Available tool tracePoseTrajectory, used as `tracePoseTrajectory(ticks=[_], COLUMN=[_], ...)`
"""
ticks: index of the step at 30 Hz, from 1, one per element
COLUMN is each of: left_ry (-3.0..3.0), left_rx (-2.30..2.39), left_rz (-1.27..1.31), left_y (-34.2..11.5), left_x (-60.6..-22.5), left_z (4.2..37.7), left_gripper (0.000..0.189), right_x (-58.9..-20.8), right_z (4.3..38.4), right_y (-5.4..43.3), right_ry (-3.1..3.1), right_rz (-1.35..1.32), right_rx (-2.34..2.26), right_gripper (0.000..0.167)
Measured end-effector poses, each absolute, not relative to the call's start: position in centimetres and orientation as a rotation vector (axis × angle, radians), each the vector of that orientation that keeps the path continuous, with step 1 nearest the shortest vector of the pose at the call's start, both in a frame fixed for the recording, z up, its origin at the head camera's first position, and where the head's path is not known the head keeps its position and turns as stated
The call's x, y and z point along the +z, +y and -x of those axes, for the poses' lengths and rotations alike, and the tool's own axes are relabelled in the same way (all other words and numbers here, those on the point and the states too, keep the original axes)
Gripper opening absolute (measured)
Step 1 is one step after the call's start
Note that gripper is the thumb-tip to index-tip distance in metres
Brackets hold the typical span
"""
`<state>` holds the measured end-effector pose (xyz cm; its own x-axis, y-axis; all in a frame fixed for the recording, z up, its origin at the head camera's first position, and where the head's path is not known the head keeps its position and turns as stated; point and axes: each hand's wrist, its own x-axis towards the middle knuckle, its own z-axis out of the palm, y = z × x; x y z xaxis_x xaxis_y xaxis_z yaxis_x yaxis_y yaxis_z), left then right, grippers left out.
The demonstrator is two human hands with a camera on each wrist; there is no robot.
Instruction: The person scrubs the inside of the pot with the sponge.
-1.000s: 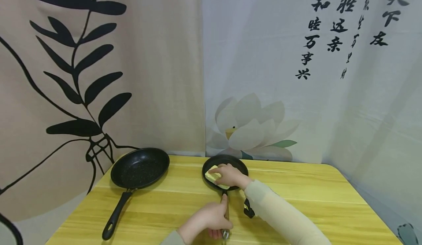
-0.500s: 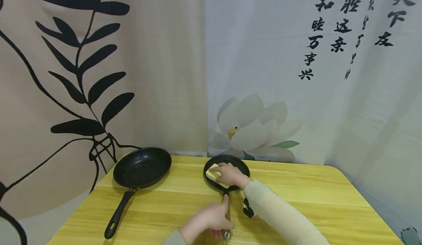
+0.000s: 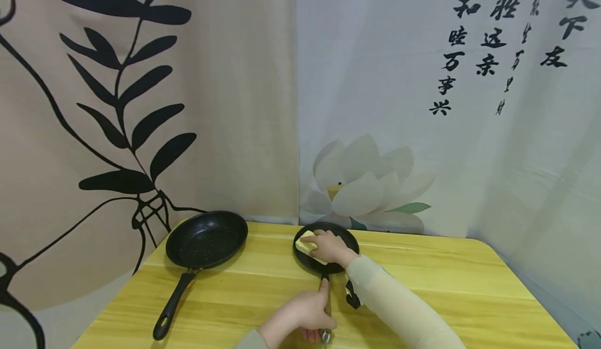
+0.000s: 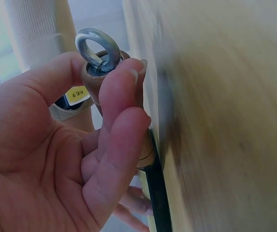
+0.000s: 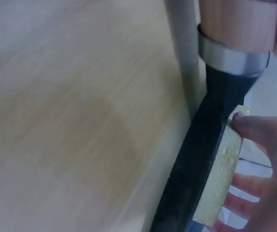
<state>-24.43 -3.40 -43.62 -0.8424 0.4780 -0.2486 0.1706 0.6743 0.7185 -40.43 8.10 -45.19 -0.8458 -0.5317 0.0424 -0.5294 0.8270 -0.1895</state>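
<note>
1) Gripping the small black pan [image 3: 351,237] by its wooden handle [image 4: 94,87] with the left hand [image 3: 305,310], close to the end, with fingers curled round the wood and the index finger laid straight along it toward the pan
2) Just beside those fingertips, ending the handle in a thick metal ring [image 4: 98,48]
3) Holding a pale yellow sponge [image 3: 307,239] across its edges with the right hand [image 3: 330,247], with the thumb on one side and the fingers, spread a little, on the other
4) Between them, leaving neither of the hands wide open nor free
5) Lying inside the small pan, against its cooking surface, toward the left of the round interior
6) Joined to the dark neck of that pan by a shiny metal collar [image 5: 232,55]
7) Resting near the back edge of the yellow wood-grain tabletop [image 3: 446,291], with its handle pointing at the person
8) Standing to the left, well apart and untouched, as a larger black pan [image 3: 206,239], with a black handle [image 3: 173,307] slanting toward the front
9) Showing beside the right sleeve [image 3: 399,302], as a small dark item [image 3: 352,296], too unclear to name
10) Hanging behind, as a cloth backdrop [image 3: 239,104] printed with dark leaves, a pale flower and black characters
</note>
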Motion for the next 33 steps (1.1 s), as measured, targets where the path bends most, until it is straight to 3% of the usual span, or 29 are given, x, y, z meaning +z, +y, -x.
tracePoseTrajectory(ticks=[33], left_ry=[2.474], left_rx=[1.003], left_rz=[-0.486], left_y=[-3.53], left_x=[-43.62], left_z=[24.37], left_gripper=[0.090], right_x=[-44.97], right_z=[40.30], right_y=[8.45], right_ry=[3.063], right_rz=[0.607], right_rx=[-0.387], right_gripper=[0.049])
